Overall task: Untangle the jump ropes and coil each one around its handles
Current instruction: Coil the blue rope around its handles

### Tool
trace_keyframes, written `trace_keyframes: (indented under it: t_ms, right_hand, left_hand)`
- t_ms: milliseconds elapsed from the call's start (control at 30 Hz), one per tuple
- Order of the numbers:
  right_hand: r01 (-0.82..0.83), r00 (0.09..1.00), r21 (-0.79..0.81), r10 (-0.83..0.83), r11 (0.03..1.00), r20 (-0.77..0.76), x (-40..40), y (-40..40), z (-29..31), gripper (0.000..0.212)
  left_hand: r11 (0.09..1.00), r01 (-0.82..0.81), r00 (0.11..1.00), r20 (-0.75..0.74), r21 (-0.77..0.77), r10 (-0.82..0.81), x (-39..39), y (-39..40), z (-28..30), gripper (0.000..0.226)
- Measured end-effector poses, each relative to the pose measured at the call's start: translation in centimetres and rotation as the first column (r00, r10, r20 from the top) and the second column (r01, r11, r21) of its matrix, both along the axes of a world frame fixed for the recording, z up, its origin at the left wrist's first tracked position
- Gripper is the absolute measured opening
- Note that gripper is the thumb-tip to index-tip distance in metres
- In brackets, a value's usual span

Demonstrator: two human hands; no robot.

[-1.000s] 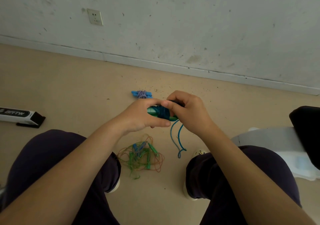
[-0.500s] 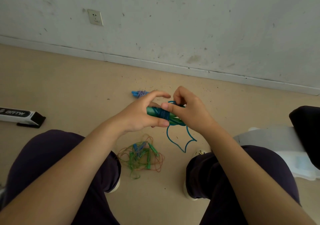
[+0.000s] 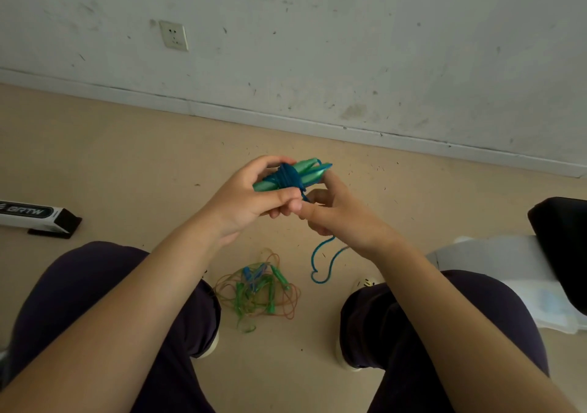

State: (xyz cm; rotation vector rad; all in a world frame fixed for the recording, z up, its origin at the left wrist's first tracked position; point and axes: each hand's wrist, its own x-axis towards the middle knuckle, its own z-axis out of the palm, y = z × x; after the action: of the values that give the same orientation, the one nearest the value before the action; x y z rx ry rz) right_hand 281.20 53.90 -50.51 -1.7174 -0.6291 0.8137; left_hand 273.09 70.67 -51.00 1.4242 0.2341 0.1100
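Note:
My left hand (image 3: 251,198) grips a pair of green jump-rope handles (image 3: 301,173) held side by side, with blue rope (image 3: 289,176) wound round their middle. My right hand (image 3: 336,214) sits just right of and below the handles, its fingers curled round the loose blue rope tail (image 3: 320,263) that hangs in a loop toward the floor. On the floor between my knees lies a tangle of orange and green ropes with green and blue handles (image 3: 257,292). The blue coiled rope seen earlier on the floor is hidden behind my hands.
A white and black box (image 3: 35,214) lies on the floor at the left. A black object (image 3: 562,244) and white plastic sheeting (image 3: 508,273) are at the right. The wall with a socket (image 3: 173,35) stands ahead. My knees frame the tangle.
The handles have tilted up with their tips pointing up-right. My right hand dropped below them and the loose blue loop hangs lower and narrower.

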Motion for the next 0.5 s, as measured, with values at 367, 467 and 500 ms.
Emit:
trace_keyframes:
  t_ms: [367,467,500]
  right_hand:
    - [0.059,0.882,-0.098,-0.005,0.993,0.472,-0.9,0.1,0.9,0.019]
    - [0.117,0.849,-0.048,-0.075,0.992,0.523,-0.1,-0.5,0.9,0.015]
    - [0.126,0.837,-0.039,-0.086,0.991,0.540,-0.1,-0.6,0.8,0.015]
  left_hand:
    - [0.957,-0.163,0.986,0.013,0.240,0.165,0.2,1.2,-0.4,0.040]
    - [0.965,-0.109,0.992,-0.036,0.240,0.122,0.2,1.3,0.0,0.042]
    - [0.966,-0.086,0.993,-0.056,0.246,0.102,0.2,1.2,0.0,0.042]
